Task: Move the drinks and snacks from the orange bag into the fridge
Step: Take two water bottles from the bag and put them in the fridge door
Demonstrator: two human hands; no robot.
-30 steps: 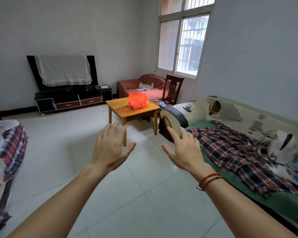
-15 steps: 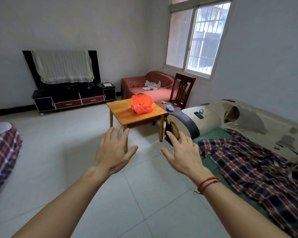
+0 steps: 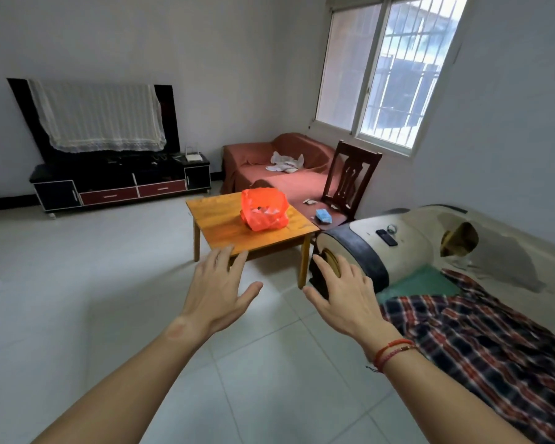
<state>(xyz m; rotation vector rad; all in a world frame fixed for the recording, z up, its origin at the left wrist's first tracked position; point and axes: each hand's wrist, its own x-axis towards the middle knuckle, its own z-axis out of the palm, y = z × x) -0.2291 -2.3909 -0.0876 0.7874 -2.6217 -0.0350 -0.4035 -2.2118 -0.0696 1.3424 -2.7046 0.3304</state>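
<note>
Left hand [image 3: 217, 293] and right hand [image 3: 343, 294] spread wide, empty. Orange bag [image 3: 264, 209] sits on the table [image 3: 225, 229], well ahead. Risk: thin plastic, loose contents could spill if grabbed low.

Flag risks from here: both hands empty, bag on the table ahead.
1. The orange bag looks thin and slumped, with its top loosely gathered; a one-sided lift could spill the contents onto the wooden table.
2. The sofa arm sits close beside the right hand, which could clip it while reaching.
3. No fridge is in view.
</note>
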